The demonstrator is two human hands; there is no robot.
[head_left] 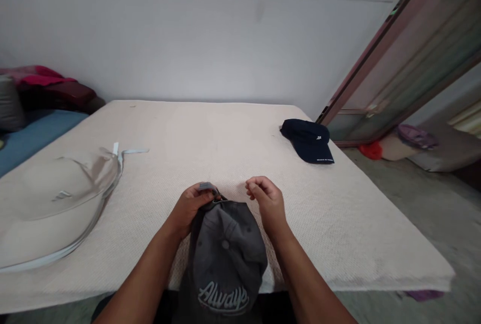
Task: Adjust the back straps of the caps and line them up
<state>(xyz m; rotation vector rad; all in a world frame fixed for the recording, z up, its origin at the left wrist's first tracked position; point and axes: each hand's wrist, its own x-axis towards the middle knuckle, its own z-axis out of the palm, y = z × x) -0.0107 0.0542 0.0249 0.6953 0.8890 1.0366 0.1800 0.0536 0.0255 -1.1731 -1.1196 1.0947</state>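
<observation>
A dark grey baseball cap (233, 244) with "Always" lettering lies at the table's near edge, its brim toward me. My left hand (191, 206) pinches the grey strap (208, 187) at the cap's back, thumb and fingers closed round it. Just right of the cap's back, my right hand (266, 199) is raised with its fingers curled and the fingertips pressed together, apart from the strap. Whether anything small sits between those fingertips, I cannot make out.
A navy cap (308, 139) rests at the table's right side. On the left lies a wide beige sun hat (56, 189) with a pale tie. The cloth-covered table (210, 138) meets a white wall; a sliding door (379, 58) stands to the right.
</observation>
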